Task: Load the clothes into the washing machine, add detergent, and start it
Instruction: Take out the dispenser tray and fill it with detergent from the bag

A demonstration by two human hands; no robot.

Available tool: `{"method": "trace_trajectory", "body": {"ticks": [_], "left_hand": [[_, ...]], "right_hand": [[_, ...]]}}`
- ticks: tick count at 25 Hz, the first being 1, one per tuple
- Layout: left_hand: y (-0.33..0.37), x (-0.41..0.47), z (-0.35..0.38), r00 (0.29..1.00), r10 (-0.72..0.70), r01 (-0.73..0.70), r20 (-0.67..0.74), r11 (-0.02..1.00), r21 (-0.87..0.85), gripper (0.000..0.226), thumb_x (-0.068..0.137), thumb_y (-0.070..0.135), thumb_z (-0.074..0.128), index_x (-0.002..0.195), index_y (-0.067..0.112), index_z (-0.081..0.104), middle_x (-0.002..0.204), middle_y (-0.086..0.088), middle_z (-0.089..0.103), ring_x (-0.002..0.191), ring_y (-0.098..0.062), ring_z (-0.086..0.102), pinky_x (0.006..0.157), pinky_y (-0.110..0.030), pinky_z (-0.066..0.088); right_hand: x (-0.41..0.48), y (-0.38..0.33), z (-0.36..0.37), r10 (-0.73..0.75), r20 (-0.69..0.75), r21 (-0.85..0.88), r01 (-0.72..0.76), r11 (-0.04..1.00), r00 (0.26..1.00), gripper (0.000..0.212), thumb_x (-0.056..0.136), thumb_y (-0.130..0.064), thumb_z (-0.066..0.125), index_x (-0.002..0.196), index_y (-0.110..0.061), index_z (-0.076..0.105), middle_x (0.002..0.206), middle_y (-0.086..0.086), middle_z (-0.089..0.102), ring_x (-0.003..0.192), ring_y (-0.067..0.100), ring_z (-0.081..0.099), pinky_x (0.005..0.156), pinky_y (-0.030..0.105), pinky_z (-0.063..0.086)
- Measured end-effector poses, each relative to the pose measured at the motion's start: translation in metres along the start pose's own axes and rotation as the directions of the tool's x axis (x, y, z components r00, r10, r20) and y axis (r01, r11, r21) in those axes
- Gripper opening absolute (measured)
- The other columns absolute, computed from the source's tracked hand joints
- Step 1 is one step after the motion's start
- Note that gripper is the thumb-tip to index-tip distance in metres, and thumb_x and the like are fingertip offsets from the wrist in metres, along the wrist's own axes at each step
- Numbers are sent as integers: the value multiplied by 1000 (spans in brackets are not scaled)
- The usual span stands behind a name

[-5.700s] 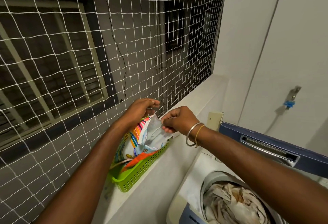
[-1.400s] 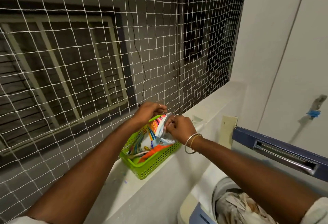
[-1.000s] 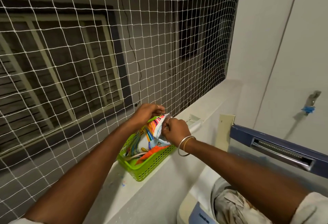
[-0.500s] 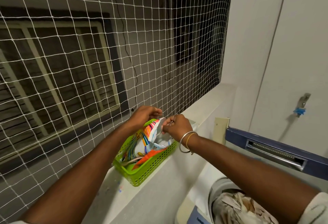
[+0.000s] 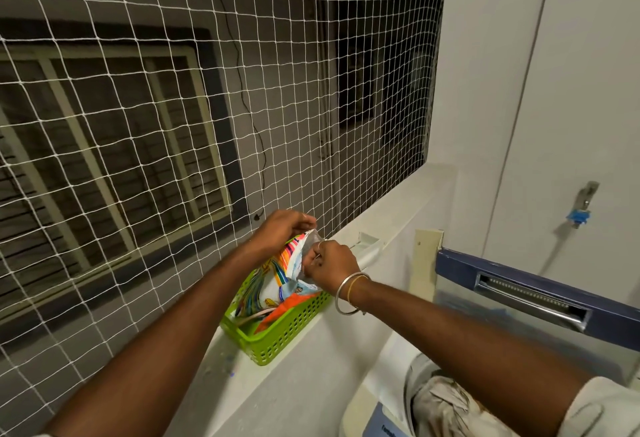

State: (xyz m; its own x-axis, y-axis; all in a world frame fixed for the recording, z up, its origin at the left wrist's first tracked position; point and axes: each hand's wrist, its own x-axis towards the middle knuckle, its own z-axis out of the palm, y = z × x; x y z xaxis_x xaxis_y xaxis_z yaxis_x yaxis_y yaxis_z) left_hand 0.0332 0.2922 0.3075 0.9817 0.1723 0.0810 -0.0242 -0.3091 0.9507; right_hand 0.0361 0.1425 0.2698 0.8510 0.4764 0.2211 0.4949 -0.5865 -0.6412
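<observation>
A colourful detergent packet [image 5: 277, 277] stands in a green plastic basket [image 5: 287, 329] on the white ledge. My left hand [image 5: 282, 230] pinches the packet's top edge from the far side. My right hand [image 5: 330, 263], with bangles at the wrist, grips the same top edge from the near side. At the lower right is the washing machine [image 5: 367, 412], its lid [image 5: 519, 294] raised, with pale crumpled clothes [image 5: 446, 409] in the drum under my right forearm.
A white safety net [image 5: 173, 124] closes the opening right behind the ledge [image 5: 398, 214]. A small white tray-like piece [image 5: 369, 244] lies on the ledge past the basket. A tap with a blue fitting [image 5: 580, 209] sticks out of the right wall.
Both hands stay at the packet's top, working its edge. My right hand has shifted slightly lower on the mouth; the view has drifted a little.
</observation>
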Motion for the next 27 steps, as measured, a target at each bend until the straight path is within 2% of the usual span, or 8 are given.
{"method": "trace_trajectory", "body": {"ticks": [6,9,13,18,20,22,25,27], "left_hand": [[0,-2,-2,1000,-11,11,-6,1000,26,33,98,18,43,107,8,73,109,-11,74,106,-24,69,104,-41,49],[5,-3,0,999,-26,26,-19,999,31,35,100,16,42,114,3,70,111,-12,73,105,-23,69,101,-37,50],[7,1,2,1000,-28,28,-15,1000,-1,33,100,14,42,112,3,70,110,-13,73,104,-24,69,99,-35,51],[13,10,2,998,-61,60,17,998,22,31,100,16,42,106,9,72,110,-11,73,107,-25,68,89,-27,52],[18,14,3,998,-58,57,28,997,50,31,100,16,42,109,9,71,113,-9,73,110,-23,66,93,-29,50],[23,19,5,997,-74,72,24,996,56,33,101,15,41,115,4,69,115,-10,71,110,-22,64,89,-24,49],[24,32,9,996,-93,91,15,992,90,35,101,14,40,120,0,67,116,-13,69,104,-19,62,73,-18,46],[21,41,9,996,-87,82,36,989,119,35,102,16,41,118,3,69,116,-12,70,106,-20,63,74,-18,46]], "right_hand": [[5,4,-17,141,-2,288,-135,948,990,6,67,-11,79,72,-12,77,76,1,75,78,19,71,82,36,58],[7,7,-32,165,-26,339,-146,929,986,7,63,-9,79,70,-11,77,71,1,75,78,20,72,82,37,58],[8,13,-53,180,-48,385,-147,911,983,7,66,-7,77,71,-11,77,70,2,75,77,23,72,79,38,60],[12,20,-74,180,-75,423,-132,896,981,7,67,-5,74,69,-11,76,70,-2,75,79,14,72,85,34,56],[15,22,-82,175,-70,437,-127,890,982,6,68,-4,75,71,-9,76,72,-2,76,79,14,73,84,33,56],[18,25,-89,171,-69,455,-122,882,983,6,68,-2,76,71,-7,76,73,-1,76,75,10,72,78,29,55],[20,29,-101,177,-64,461,-128,878,982,6,73,0,76,80,0,76,71,-1,75,60,-2,67,61,14,47],[24,35,-108,171,-58,467,-125,875,984,6,78,-3,75,83,1,76,69,-1,75,61,-1,67,62,16,46]]}}
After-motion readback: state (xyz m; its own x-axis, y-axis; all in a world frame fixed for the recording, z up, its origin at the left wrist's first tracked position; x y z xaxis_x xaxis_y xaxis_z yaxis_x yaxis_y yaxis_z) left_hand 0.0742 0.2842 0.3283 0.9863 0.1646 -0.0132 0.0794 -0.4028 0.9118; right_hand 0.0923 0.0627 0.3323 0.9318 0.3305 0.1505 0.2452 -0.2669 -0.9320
